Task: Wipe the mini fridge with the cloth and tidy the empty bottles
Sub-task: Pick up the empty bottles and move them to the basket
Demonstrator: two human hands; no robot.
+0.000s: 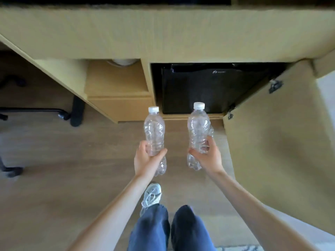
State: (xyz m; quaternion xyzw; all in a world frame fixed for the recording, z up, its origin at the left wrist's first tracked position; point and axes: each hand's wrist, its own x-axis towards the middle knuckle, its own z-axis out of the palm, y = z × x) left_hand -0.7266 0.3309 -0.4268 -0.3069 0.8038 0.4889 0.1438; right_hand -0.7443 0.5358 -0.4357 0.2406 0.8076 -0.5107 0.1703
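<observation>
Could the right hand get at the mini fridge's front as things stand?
Probably yes: the cabinet door stands open and nothing lies between the right hand and the mini fridge. But that hand grips a bottle, so it could hardly grasp anything.

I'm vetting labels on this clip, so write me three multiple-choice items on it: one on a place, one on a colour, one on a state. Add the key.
1. Where does the mini fridge stand?
A. on the desktop
B. in the cabinet recess, beside the open cabinet door
C. on a chair

2. What colour are the bottle caps?
A. blue
B. white
C. red

3. What is the left hand doing?
A. hanging empty
B. wiping with a cloth
C. gripping a clear bottle

Key:
1 B, the black fridge sits in the recess, and the wooden door stands swung open at its right.
2 B, both caps show white.
3 C, its fingers and thumb curl round the bottle's lower body.
</observation>
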